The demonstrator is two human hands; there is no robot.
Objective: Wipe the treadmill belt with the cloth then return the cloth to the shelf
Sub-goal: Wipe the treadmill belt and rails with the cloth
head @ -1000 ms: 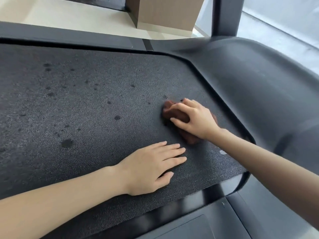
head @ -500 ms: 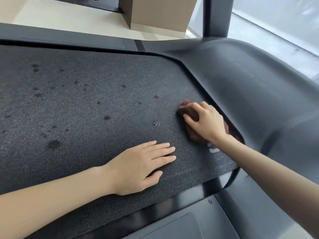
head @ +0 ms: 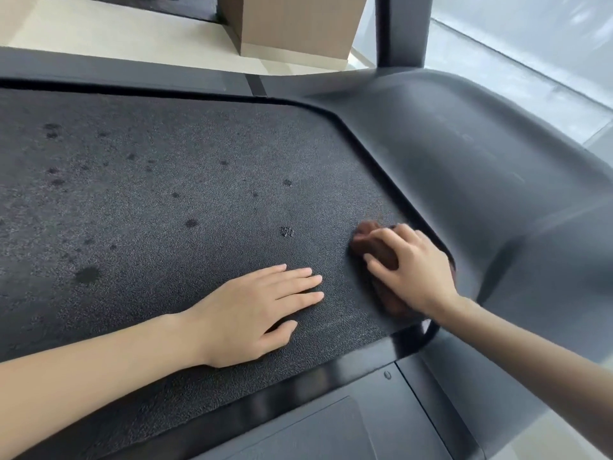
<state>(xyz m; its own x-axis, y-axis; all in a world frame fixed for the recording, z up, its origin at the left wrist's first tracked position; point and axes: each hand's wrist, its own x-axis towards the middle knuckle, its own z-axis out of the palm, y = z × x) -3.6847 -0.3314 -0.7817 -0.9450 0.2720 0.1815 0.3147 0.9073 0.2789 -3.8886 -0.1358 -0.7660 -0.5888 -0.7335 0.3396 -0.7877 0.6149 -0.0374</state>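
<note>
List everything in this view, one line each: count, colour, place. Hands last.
treadmill belt: one, black and textured, fills the middle of the view
dark spots: many, darker than the belt, scattered over its left and middle
cloth: one, brown, on the belt near its right edge
motor cover: one, grey, right of the belt
upright post: one, dark, top, rising from the cover
cardboard box: one, brown, top middle, beyond the belt
left hand: one, flat on the belt, fingers straight
right hand: one, gripping the cloth against the belt
</note>
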